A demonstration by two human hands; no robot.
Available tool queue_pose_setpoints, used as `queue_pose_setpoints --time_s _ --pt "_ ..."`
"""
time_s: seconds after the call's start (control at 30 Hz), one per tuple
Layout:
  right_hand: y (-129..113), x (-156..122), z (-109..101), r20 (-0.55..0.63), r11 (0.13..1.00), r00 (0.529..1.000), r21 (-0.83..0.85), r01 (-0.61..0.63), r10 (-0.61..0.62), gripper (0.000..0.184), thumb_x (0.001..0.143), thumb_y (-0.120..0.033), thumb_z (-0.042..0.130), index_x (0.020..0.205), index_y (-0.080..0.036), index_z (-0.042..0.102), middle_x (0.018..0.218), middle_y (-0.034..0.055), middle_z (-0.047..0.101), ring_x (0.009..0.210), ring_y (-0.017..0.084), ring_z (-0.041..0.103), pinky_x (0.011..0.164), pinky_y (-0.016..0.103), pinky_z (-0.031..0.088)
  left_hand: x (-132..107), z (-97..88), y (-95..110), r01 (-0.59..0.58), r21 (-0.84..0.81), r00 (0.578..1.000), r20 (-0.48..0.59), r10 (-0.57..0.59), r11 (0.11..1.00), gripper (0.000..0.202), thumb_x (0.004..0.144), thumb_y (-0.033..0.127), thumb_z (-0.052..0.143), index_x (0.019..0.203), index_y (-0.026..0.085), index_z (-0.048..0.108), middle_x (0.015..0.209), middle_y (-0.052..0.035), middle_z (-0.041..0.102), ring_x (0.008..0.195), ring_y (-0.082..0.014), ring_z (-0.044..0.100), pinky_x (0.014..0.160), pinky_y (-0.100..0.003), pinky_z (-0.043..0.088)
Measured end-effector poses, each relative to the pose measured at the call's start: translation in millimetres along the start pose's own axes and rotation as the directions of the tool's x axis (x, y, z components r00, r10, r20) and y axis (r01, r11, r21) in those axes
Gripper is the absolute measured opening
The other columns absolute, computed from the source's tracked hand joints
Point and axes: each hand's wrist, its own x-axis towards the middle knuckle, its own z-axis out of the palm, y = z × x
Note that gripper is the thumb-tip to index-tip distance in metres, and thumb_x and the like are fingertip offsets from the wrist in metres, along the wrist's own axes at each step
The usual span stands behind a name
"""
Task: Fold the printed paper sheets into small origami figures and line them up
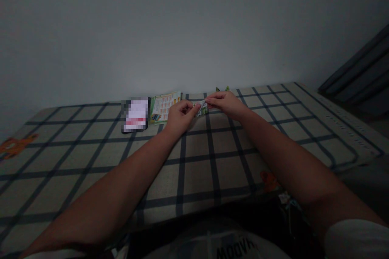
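Observation:
Both arms reach forward over a checked cloth (197,170). My left hand (180,114) and my right hand (225,103) meet over the far part of the cloth, each pinching one end of a small green and white printed packet (201,107) held just above the surface. Both hands have their fingers closed on it. The room is dim and the print on the packet cannot be read.
A green and orange printed leaflet (164,106) lies left of the hands, next to a blurred-out flat item (135,115). Small green bits (222,88) sit by the grey wall. An orange print (13,145) marks the cloth's left edge. Dark furniture (358,77) stands at right.

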Motion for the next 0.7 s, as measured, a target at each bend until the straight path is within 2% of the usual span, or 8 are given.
queue_pose_setpoints --time_s 0.17,0.43,0.57,0.7 --pt "-0.2 0.6 -1.0 0.014 0.999 1.000 -0.038 -0.017 0.018 0.017 0.071 -0.031 0.083 0.076 -0.015 0.077 0.074 0.0031 0.073 0.071 0.012 0.063 0.075 0.027 0.055 -1.0 -0.8 5.5 0.062 -0.019 0.998 0.035 -0.061 0.998 0.036 0.080 0.050 0.070 0.063 0.020 0.058 0.058 0.0021 0.052 0.057 -0.0131 0.045 0.057 -0.028 0.032" --pt "2.3 2.1 -1.1 0.066 0.999 0.998 0.022 -0.025 0.024 0.013 0.072 -0.027 0.082 0.076 -0.016 0.076 0.076 0.0027 0.072 0.074 0.012 0.064 0.079 0.027 0.055 -0.5 -0.1 0.5 0.008 0.000 1.000 0.025 -0.008 1.000 0.036 0.082 0.048 0.069 0.064 0.020 0.057 0.061 0.0015 0.053 0.060 -0.0136 0.047 0.058 -0.028 0.034" --pt "1.9 1.6 -0.1 0.075 0.997 0.996 0.060 -0.049 0.044 0.020 0.074 -0.035 0.080 0.075 -0.016 0.074 0.079 0.0032 0.071 0.076 0.012 0.064 0.079 0.027 0.055 -2.1 -0.6 1.7 -0.055 0.007 0.998 0.016 0.055 0.998 0.032 0.084 0.045 0.068 0.067 0.020 0.058 0.066 0.0005 0.056 0.063 -0.0142 0.050 0.060 -0.028 0.036" --pt "5.4 3.2 -3.5 0.095 0.997 0.995 -0.074 0.002 0.005 0.028 0.071 -0.041 0.080 0.078 -0.015 0.074 0.075 0.0018 0.068 0.073 0.012 0.060 0.073 0.026 0.051 -1.7 -0.3 2.0 -0.049 0.016 0.999 0.019 0.049 0.999 0.034 0.084 0.047 0.068 0.066 0.020 0.059 0.066 0.0001 0.058 0.064 -0.0147 0.051 0.061 -0.028 0.038"
